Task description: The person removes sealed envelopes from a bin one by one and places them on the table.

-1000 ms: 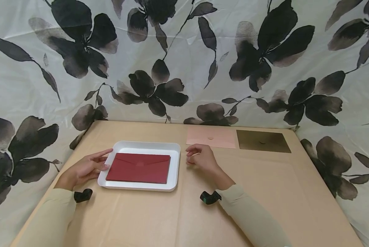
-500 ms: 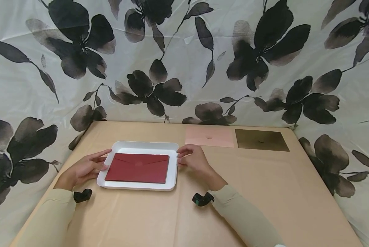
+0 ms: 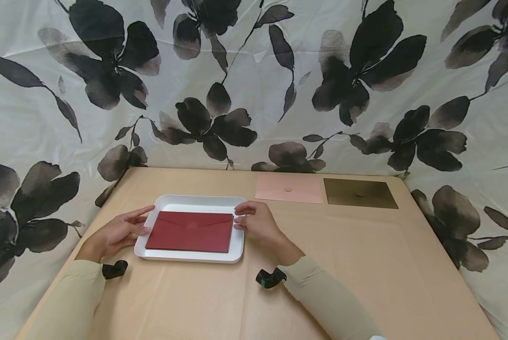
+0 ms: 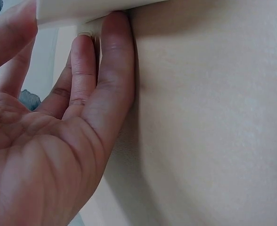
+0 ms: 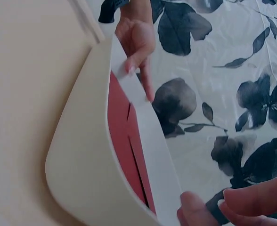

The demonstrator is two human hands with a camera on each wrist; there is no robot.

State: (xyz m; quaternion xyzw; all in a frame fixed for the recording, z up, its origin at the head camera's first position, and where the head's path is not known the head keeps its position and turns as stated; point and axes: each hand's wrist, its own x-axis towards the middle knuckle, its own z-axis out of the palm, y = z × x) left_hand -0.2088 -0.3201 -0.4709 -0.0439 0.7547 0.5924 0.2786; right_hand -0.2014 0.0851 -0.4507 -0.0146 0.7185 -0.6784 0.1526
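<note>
In the head view a red envelope (image 3: 189, 232) lies flap side up in a shallow white tray (image 3: 198, 200). At the tray's left end my left hand (image 3: 117, 232) grips the rim, thumb on top; the left wrist view shows its fingers (image 4: 114, 61) under the tray's edge. My right hand (image 3: 260, 222) reaches over the right rim, fingertips right at the envelope's right edge, loosely bent with nothing visible between them. In the right wrist view, right-hand fingers (image 5: 256, 195) show at the lower right, beside the tray wall (image 5: 82, 155).
Along the table's back edge lie a pink envelope (image 3: 288, 189) and, to its right, a dark gold envelope (image 3: 360, 193). The table (image 3: 194, 302) has a tan top. Behind it hangs a white cloth (image 3: 279, 94) with dark flowers. Each wrist wears a black band.
My right hand has moved left, from beside the tray to over its right rim at the red envelope's edge. The left hand has kept its grip, and the tray has stayed put.
</note>
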